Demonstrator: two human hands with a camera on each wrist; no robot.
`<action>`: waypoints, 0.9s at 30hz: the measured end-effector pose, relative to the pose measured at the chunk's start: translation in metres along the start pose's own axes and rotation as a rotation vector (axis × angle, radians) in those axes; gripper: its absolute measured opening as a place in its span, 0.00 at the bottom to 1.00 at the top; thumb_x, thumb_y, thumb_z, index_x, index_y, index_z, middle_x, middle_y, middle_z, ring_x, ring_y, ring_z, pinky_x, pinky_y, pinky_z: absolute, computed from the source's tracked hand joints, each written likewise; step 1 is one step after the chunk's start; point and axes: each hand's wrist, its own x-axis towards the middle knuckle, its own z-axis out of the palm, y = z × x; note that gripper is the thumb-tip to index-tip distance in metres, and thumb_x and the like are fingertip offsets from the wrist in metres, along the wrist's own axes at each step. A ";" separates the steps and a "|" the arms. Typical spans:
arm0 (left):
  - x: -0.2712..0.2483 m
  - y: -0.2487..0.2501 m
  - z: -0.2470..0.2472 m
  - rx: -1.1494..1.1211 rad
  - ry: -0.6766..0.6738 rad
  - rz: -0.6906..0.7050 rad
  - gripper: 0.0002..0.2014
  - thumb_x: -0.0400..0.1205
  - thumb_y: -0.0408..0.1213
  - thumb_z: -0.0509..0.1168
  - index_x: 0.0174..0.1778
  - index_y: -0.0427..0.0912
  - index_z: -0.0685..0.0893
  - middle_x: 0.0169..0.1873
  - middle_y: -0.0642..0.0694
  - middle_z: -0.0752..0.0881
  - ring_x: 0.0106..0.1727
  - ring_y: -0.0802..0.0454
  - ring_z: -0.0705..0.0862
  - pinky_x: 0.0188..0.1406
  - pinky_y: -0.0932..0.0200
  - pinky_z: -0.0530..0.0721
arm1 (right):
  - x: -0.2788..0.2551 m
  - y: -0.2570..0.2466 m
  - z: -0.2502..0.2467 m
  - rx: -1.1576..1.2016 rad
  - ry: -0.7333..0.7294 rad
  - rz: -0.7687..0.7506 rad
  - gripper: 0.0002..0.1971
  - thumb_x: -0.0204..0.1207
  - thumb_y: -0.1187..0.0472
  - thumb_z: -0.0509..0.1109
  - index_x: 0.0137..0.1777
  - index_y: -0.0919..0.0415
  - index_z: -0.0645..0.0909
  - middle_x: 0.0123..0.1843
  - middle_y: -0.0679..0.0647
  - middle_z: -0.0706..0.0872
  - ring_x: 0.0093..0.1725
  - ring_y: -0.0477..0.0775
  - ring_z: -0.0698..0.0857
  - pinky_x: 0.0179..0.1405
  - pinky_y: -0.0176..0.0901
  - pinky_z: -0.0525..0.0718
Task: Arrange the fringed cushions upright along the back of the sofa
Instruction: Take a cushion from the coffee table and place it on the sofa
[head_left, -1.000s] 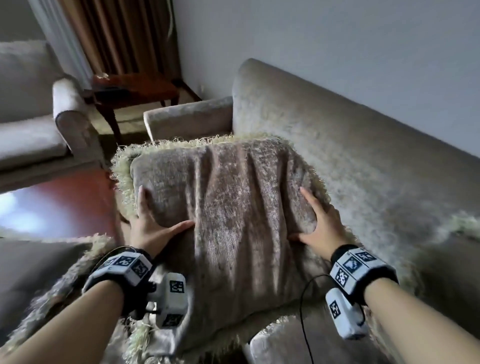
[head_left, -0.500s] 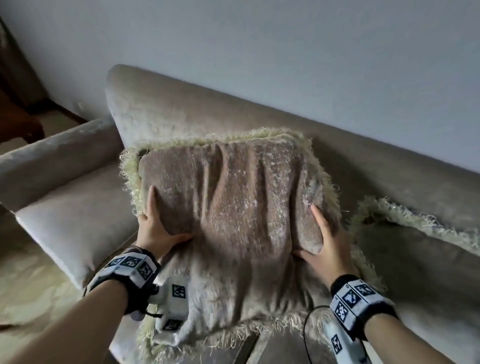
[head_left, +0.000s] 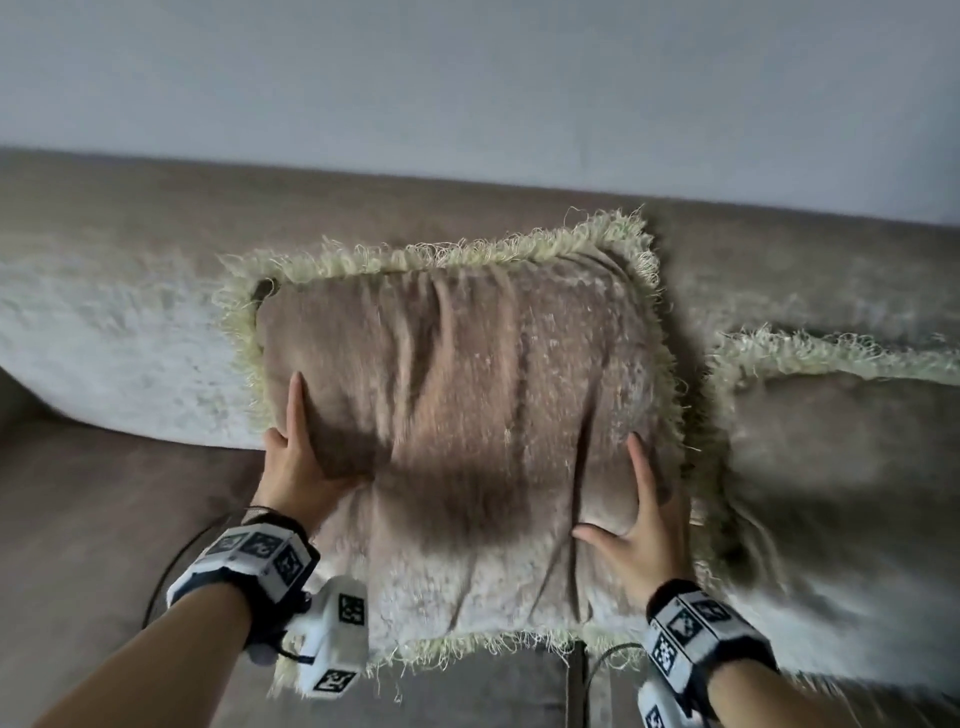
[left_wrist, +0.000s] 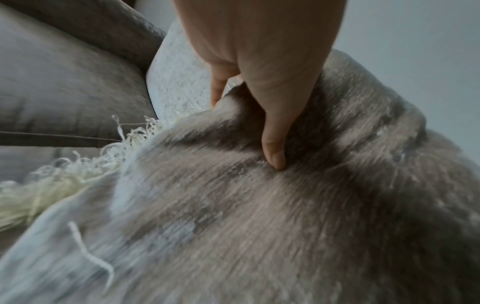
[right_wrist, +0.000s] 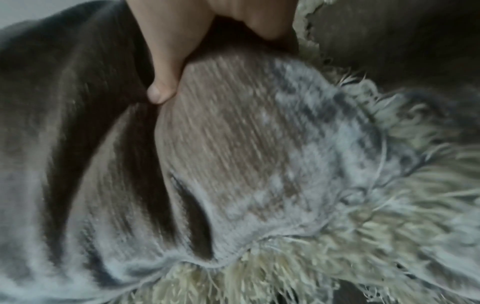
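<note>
A brown fringed cushion (head_left: 467, 389) with a pale green fringe stands nearly upright in front of the sofa back (head_left: 156, 218), its lower edge near the seat (head_left: 104, 519). My left hand (head_left: 306, 462) grips its left side, the thumb (left_wrist: 275, 148) dug into the front fabric and a finger going round the edge. My right hand (head_left: 639, 525) grips its right side, thumb (right_wrist: 163, 82) pressed into a fold. The other fingers are hidden behind the cushion (left_wrist: 259, 226). A second fringed cushion (head_left: 831, 441) leans on the sofa back just to the right, its fringe touching the first.
A plain grey wall (head_left: 467, 78) rises behind the sofa. To the left of the held cushion a paler stretch of backrest (head_left: 104, 338) and the seat are bare. A seam between seat cushions (head_left: 574, 675) runs below the held cushion.
Both hands have carried the cushion rightwards along the sofa, away from the armrest, to stand beside the second cushion. The grip on both sides is unchanged.
</note>
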 end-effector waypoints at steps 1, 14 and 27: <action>0.005 -0.006 0.004 0.022 0.000 0.014 0.66 0.58 0.33 0.83 0.81 0.53 0.40 0.58 0.25 0.70 0.58 0.29 0.74 0.64 0.40 0.72 | -0.002 0.001 0.005 -0.017 0.011 -0.009 0.62 0.53 0.52 0.86 0.78 0.29 0.46 0.80 0.60 0.61 0.80 0.58 0.61 0.78 0.54 0.61; 0.041 -0.052 0.042 0.195 -0.253 -0.016 0.69 0.53 0.50 0.81 0.79 0.50 0.36 0.56 0.25 0.75 0.56 0.31 0.76 0.68 0.42 0.72 | -0.018 0.050 0.036 -0.189 -0.274 0.148 0.60 0.63 0.57 0.81 0.76 0.36 0.33 0.85 0.59 0.47 0.74 0.53 0.72 0.52 0.14 0.70; 0.044 -0.049 0.071 0.125 -0.243 0.028 0.73 0.50 0.51 0.83 0.79 0.56 0.33 0.73 0.25 0.58 0.68 0.28 0.69 0.71 0.37 0.70 | 0.045 0.025 0.046 0.065 -0.021 0.299 0.76 0.44 0.51 0.87 0.78 0.38 0.27 0.85 0.50 0.40 0.84 0.53 0.48 0.80 0.53 0.53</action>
